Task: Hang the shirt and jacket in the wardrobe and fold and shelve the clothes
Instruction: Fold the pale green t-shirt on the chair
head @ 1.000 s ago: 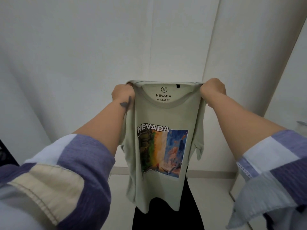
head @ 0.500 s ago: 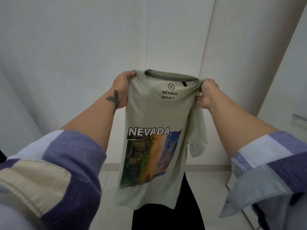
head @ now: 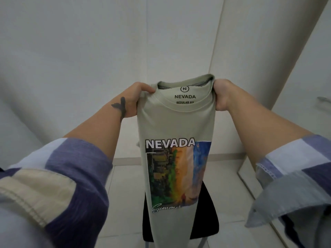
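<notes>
Pale green T-shirt (head: 176,126) hangs in the air, print facing the wearer. Left hand (head: 133,101) and right hand (head: 221,94) each pinch a shoulder; grip clenched, sleeves likely tucked behind for folding. Black chair (head: 208,212) below.

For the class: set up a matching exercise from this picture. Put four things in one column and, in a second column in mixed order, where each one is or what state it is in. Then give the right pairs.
Column one:
1. left hand
2. right hand
3. pale green T-shirt
4. black chair

Column two:
A. stands on the floor behind the hanging cloth
B. grips the shoulder nearer the tattooed wrist
C. held up in the air, print facing the camera
D. grips the shoulder on the side away from the tattoo

Pairs: 1-B, 2-D, 3-C, 4-A
</notes>
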A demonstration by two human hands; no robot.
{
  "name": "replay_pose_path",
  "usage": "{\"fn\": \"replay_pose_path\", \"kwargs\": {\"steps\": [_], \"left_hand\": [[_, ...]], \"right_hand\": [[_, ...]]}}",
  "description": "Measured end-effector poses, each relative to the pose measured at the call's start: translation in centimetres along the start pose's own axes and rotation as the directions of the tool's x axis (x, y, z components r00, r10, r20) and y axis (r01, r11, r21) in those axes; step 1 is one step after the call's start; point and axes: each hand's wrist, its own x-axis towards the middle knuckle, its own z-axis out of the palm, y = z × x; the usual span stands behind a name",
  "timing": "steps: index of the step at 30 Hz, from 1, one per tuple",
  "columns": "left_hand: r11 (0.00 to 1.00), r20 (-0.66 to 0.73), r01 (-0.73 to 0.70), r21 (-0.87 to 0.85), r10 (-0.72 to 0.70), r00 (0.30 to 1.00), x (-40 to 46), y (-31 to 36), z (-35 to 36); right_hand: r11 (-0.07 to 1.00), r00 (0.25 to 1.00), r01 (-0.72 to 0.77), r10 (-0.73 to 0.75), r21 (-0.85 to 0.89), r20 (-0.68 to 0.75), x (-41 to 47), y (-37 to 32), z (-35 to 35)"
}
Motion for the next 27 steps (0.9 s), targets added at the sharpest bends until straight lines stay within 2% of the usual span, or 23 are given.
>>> {"fn": "replay_pose_path", "kwargs": {"steps": [6,11,16,21,27], "left_hand": [[0.995,-0.006,0.043,-0.092,-0.043,0.999,6.9,-2.7,0.1],[0.992,-0.046,0.064,-0.112,-0.070,0.997,13.0,-3.8,0.8],[0.992,-0.015,0.009,-0.128,-0.011,1.000,17.7,-1.9,1.1],[0.998,0.024,-0.010,-0.065,0.012,1.000,18.7,-1.0,2.0],[0.995,0.055,0.061,-0.083,-0.056,0.997,16.4,-4.1,3.1]], "right_hand": [[0.997,0.994,-0.069,0.067,-0.022,-0.091,6.9,2.4,-1.1],[0.994,0.993,-0.105,0.105,0.009,-0.046,13.1,2.5,-0.7],[0.991,0.998,-0.058,0.055,0.124,0.029,17.1,0.7,-0.7],[0.992,0.996,-0.048,0.038,0.117,0.079,17.2,-0.3,-0.9],[0.984,0.993,-0.105,0.096,0.142,0.074,15.9,3.5,-1.1]]}}
